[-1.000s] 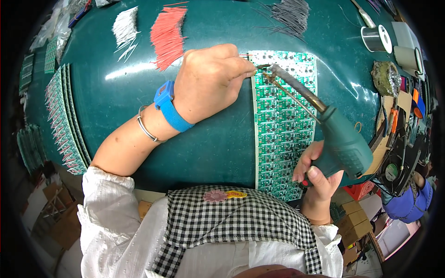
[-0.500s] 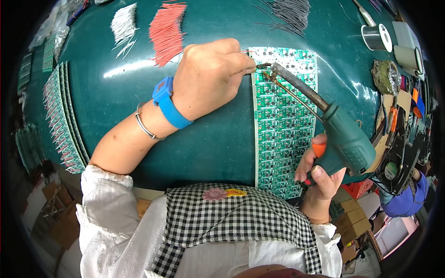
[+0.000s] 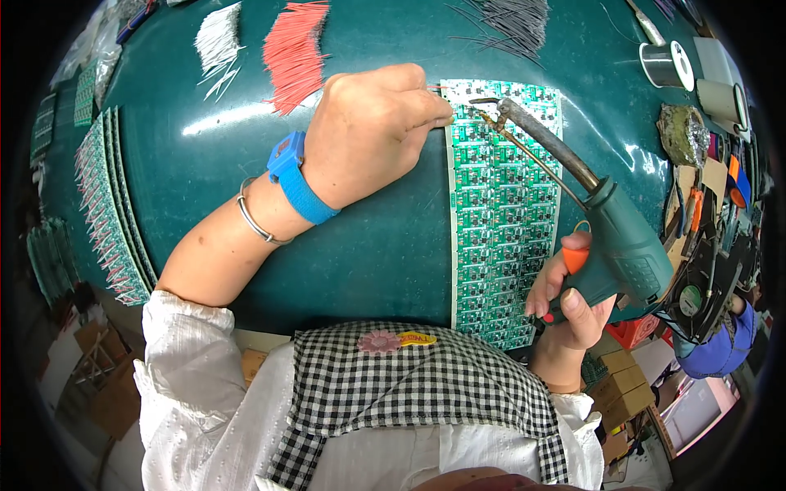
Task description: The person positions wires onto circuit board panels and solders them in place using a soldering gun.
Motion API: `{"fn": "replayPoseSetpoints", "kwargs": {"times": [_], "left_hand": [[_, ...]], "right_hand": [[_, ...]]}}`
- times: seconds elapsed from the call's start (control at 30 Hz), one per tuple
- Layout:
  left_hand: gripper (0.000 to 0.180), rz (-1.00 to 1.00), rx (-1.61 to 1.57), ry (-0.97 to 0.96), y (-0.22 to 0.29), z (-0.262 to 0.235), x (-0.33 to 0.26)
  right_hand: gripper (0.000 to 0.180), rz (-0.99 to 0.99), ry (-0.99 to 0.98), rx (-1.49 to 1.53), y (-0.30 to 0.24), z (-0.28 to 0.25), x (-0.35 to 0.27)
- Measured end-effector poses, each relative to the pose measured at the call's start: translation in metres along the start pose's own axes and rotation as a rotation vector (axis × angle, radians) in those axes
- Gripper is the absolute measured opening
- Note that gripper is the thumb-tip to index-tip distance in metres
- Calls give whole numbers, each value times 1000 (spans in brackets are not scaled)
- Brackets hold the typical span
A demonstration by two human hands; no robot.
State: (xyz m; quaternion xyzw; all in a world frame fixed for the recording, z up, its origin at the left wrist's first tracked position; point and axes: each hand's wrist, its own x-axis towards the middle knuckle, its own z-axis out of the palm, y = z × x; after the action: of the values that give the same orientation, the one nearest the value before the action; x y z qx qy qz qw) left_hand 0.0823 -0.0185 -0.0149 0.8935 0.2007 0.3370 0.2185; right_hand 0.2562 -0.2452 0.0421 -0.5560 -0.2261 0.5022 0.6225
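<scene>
A long panel of green-and-white circuit boards [image 3: 472, 241] lies on the table in front of me, several boards in rows. My left hand [image 3: 385, 123] is closed in a pinch at the panel's upper left edge, with a thin red wire [image 3: 435, 88] showing beside its fingers. The wire's held end is hidden. My right hand [image 3: 577, 315] grips a green soldering gun [image 3: 626, 237] with an orange trigger. Its bent tip points left over the panel's upper rows, a little apart from my left fingertips. A thin brass solder tube runs along under the barrel.
Bundles of white wires [image 3: 218, 39], red wires [image 3: 295, 57] and dark wires [image 3: 516, 24] lie at the far side. A solder spool [image 3: 665, 65] and a tip-cleaning lump [image 3: 684, 135] stand at right, near hand tools. Stacked wired panels [image 3: 123, 213] stand at left.
The soldering gun has shifted right and slightly up, its tip drawing away from my left fingertips. My left hand has barely moved and keeps its pinch.
</scene>
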Motion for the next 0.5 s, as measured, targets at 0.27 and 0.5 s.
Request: {"fn": "replayPoseSetpoints", "kwargs": {"times": [0.27,0.5], "left_hand": [[18,10,2,2,0,0,0],[17,4,9,3,2,0,0]], "right_hand": [[59,19,-6,-22,2,0,-5],[60,66,42,-20,-3,3,-7]]}}
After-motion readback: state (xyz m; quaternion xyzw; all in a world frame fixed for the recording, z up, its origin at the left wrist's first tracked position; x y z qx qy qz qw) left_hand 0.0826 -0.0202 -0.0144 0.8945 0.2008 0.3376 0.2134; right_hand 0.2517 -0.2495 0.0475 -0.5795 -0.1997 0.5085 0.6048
